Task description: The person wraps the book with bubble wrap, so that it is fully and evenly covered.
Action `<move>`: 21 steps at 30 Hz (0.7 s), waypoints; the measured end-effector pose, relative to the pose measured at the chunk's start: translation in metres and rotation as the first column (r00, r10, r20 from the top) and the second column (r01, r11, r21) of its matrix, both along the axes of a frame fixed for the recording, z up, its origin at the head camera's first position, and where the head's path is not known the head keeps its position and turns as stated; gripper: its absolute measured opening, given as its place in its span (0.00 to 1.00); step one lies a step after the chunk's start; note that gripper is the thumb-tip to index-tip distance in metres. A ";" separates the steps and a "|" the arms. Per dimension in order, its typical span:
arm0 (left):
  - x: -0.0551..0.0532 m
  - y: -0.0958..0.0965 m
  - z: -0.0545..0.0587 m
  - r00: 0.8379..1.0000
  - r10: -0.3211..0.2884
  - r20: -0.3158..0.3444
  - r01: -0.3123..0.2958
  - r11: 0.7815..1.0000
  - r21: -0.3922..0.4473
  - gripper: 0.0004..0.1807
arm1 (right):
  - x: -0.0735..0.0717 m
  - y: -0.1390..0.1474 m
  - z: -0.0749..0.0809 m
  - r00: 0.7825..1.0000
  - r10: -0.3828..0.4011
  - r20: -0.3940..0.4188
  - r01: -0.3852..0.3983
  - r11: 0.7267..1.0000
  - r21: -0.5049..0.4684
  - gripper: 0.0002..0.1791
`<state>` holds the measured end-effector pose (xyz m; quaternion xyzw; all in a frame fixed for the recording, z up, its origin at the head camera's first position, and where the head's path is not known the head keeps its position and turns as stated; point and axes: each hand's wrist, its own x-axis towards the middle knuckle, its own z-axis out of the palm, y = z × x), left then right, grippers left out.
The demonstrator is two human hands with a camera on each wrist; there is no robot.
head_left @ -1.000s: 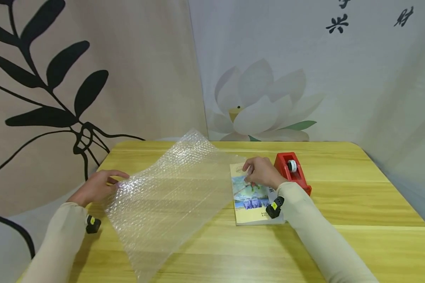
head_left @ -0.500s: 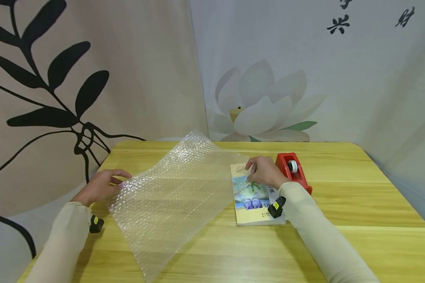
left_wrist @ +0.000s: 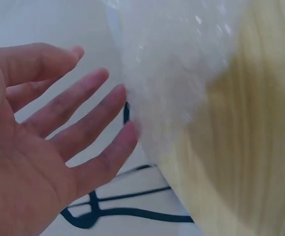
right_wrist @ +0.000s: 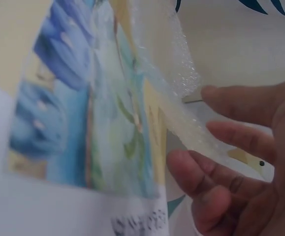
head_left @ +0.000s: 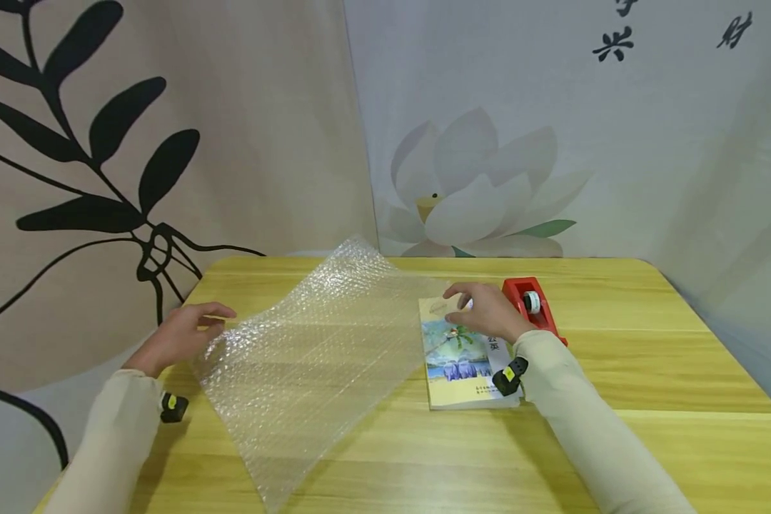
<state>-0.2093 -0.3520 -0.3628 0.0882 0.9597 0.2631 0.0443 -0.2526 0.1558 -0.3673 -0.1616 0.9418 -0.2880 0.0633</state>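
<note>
A clear sheet of bubble wrap (head_left: 321,350) lies spread on the table, one corner at the back edge and one toward me. My left hand (head_left: 183,335) is at its left corner; in the left wrist view that hand (left_wrist: 58,128) has its fingers spread, with the bubble wrap (left_wrist: 172,64) just past the fingertips and nothing gripped. Over the upper part of a book (head_left: 456,368) with a painted cover hovers my right hand (head_left: 488,312), near the wrap's right corner. In the right wrist view the right hand's fingers (right_wrist: 240,105) are parted and hold nothing; the book (right_wrist: 73,98) is beside them.
A red tape dispenser (head_left: 530,307) with a small white-and-black core stands right behind my right wrist. The wooden table (head_left: 649,357) extends to the right. Printed fabric (head_left: 263,128) hangs behind and to the left, close to the table's edge.
The right hand has shifted slightly right, and its fingertips have parted from the wrap's corner. My left hand moved a little right, then back left off the wrap's corner. Book and dispenser appear unmoved.
</note>
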 end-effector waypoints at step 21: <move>0.026 0.081 0.027 0.992 -0.091 -0.086 0.116 0.928 0.354 0.24 | 0.031 0.048 0.024 0.984 -0.109 -0.140 0.115 0.993 0.035 0.25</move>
